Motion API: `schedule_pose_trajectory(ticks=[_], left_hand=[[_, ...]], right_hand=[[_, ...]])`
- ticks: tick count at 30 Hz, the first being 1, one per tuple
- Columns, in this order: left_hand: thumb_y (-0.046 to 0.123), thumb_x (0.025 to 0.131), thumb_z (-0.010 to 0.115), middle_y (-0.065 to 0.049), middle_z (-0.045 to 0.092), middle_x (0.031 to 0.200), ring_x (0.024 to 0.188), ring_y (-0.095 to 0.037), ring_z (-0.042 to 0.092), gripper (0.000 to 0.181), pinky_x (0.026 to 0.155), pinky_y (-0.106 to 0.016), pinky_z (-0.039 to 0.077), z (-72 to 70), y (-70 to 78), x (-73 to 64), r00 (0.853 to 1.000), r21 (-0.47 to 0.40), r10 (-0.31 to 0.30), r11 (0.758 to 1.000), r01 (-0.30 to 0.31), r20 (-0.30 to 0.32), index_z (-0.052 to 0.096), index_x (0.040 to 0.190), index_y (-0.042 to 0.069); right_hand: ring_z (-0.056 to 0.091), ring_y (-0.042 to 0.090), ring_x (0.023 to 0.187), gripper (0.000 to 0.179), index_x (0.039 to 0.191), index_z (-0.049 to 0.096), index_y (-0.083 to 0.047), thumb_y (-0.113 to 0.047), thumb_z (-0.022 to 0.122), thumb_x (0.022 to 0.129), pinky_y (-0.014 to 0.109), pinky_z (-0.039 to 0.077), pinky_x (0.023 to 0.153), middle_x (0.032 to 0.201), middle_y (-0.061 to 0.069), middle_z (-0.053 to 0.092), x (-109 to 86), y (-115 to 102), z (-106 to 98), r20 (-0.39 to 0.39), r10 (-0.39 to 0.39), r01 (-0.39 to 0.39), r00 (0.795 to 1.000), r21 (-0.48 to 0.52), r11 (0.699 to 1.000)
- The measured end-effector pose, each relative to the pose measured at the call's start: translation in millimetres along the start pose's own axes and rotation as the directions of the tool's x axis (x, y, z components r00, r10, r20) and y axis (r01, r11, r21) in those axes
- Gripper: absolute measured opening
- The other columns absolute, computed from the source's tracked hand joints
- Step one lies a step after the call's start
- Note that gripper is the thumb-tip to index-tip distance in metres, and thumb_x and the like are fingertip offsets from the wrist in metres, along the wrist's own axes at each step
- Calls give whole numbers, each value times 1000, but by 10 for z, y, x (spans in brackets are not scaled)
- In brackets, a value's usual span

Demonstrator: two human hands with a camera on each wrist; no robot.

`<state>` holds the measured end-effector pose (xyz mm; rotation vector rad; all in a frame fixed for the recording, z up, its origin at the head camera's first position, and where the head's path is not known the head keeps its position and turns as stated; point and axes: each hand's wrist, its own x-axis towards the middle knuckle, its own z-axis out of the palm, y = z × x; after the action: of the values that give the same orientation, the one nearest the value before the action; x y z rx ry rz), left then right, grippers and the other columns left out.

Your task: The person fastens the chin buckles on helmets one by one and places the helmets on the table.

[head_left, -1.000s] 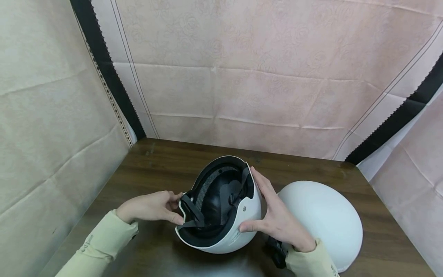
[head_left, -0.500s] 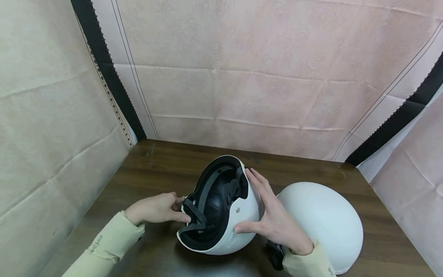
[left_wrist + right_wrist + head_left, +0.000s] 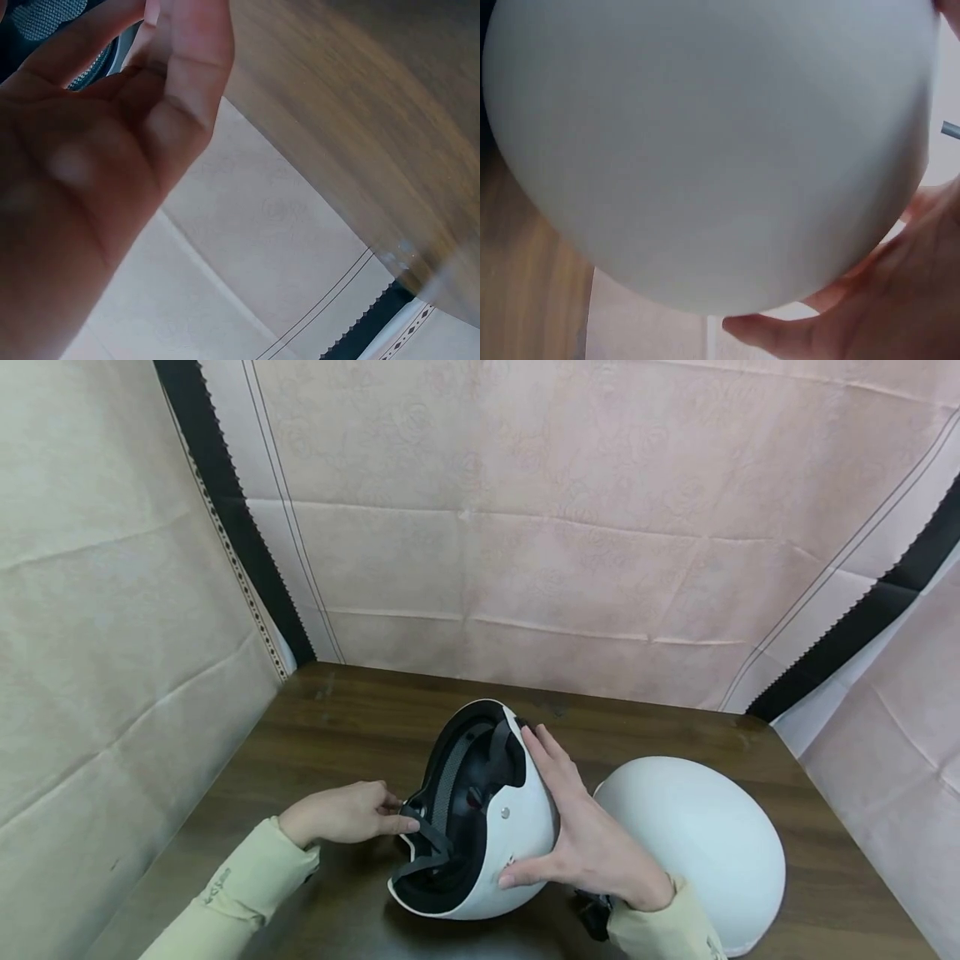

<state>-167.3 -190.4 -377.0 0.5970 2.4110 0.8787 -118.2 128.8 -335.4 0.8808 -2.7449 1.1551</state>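
Clearly, the left hand (image 3: 345, 812) pinches the near-left edge of a glossy white, rounded helmet with a black interior (image 3: 521, 831), its thumb lying over the edge beside a flat dark-grey webbing strap (image 3: 436, 837); whether the strap is caught in the pinch as well, I cannot tell. Opposite it, the right hand (image 3: 587, 837) lies spread against the outer shell, thumb low and fingers reaching up towards the far rim. Between the two, the helmet tilts on its side with its mouth turned to the left and up, over the middle of the brown wood-grain table (image 3: 352, 727); whether the shell fully rests there is hard to see. The likeliest trouble, I judge, is rolling or slipping: the shell is smooth and curved, the right palm only braces it, and the left grip is small, so easing off either side could let it rock. A swing to the right might also knock the smooth white domed object (image 3: 697, 852) just beyond the right hand. Inside the helmet, the black padded lining (image 3: 472, 756) looks soft, with a grey mesh-like band, while a small round metallic rivet (image 3: 505, 812) dots the hard shell. Farther out, the pale pink cloth backdrop (image 3: 540, 585) shows creases, faint floral patterning and a toothed black band (image 3: 232, 510).
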Motion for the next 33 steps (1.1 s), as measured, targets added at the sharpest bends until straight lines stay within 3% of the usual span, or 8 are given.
schedule_pose_trajectory(ticks=[7,10,13,17,21,26,29,33], left_hand=[[42,94,61,3,41,55,45,-12,35,38,45,-28,28,9,12,14,1000,-16,-23,1000,23,-15,68,78,8],[44,94,61,-6,60,80,68,-21,56,45,60,-37,47,20,69,3,992,50,-46,997,52,-116,71,99,-1],[45,95,59,-11,58,111,100,-28,56,56,86,-48,47,21,287,-49,962,118,-13,992,47,-272,62,125,-2],[49,98,51,1,53,119,105,-18,52,56,91,-43,45,16,756,-188,912,48,157,987,-151,-379,48,143,16],[50,98,50,9,54,123,108,-8,54,57,92,-39,47,72,1124,-313,872,-28,360,920,-390,-331,38,150,29],[41,96,60,11,60,117,104,-9,54,48,90,-38,46,137,1276,-365,805,130,495,867,-481,-326,55,139,22],[35,94,64,10,63,108,96,-11,56,41,84,-36,47,142,1284,-357,798,171,498,867,-469,-340,63,131,18],[30,91,69,8,66,109,93,-8,59,39,81,-32,51,132,1299,-352,817,101,460,885,-455,-349,65,127,15]], right_hand=[[19,24,143,128,156,7,-38,-68,82,56,55,40,95,161,-8,3,21,-70,20,-1,30,-30,1000,-14,999],[19,23,142,128,155,8,-39,-67,83,56,54,40,95,161,-9,4,17,-80,33,-3,47,-47,999,1,999],[19,22,142,127,155,8,-40,-68,83,56,53,40,96,161,-10,4,8,-81,42,-5,51,-51,999,-1,999],[19,22,143,127,156,6,-38,-66,82,58,54,39,97,161,-10,2,3,-80,38,1,29,-29,1000,-12,999],[19,23,143,126,156,6,-35,-63,83,60,53,40,97,161,-8,2,-4,-74,35,3,3,-3,1000,-1,1000],[20,23,143,125,157,6,-34,-62,83,61,50,44,94,161,-6,3,-11,-67,38,-4,-16,16,1000,-9,1000],[20,24,143,124,156,6,-35,-63,82,62,51,44,94,161,-7,3,-14,-68,34,-8,-13,13,1000,-17,1000],[19,22,143,124,156,6,-35,-65,81,62,52,42,96,160,-10,3,-14,-69,28,-11,-5,5,1000,-19,1000]])
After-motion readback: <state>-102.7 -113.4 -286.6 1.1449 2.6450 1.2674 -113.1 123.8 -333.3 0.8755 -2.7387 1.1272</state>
